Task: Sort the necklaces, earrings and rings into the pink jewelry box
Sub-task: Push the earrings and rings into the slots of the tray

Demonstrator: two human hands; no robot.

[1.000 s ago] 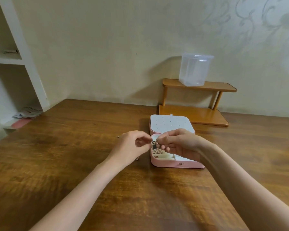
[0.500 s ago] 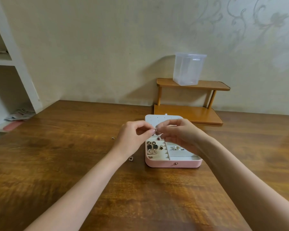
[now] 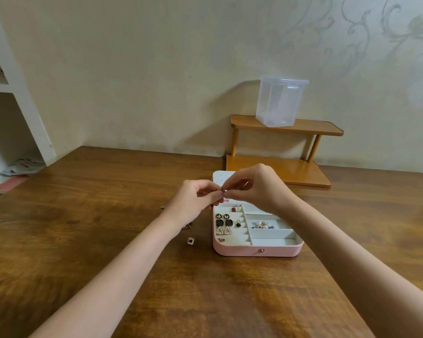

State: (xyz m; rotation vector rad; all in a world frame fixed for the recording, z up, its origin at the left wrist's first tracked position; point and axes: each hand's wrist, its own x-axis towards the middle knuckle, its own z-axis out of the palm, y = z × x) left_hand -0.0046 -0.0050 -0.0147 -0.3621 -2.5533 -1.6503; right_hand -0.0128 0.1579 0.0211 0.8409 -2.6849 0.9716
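My left hand point(image 3: 197, 200) and right hand point(image 3: 254, 186) pinch a tiny silver piece of jewelry point(image 3: 225, 190) between fingertips, above the back edge of the open pink jewelry box point(image 3: 255, 250) on the brown wooden table point(image 3: 83, 215).

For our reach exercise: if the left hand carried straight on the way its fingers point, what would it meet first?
The left hand points right, so it would meet the right hand first; their fingertips already pinch one small piece between them.
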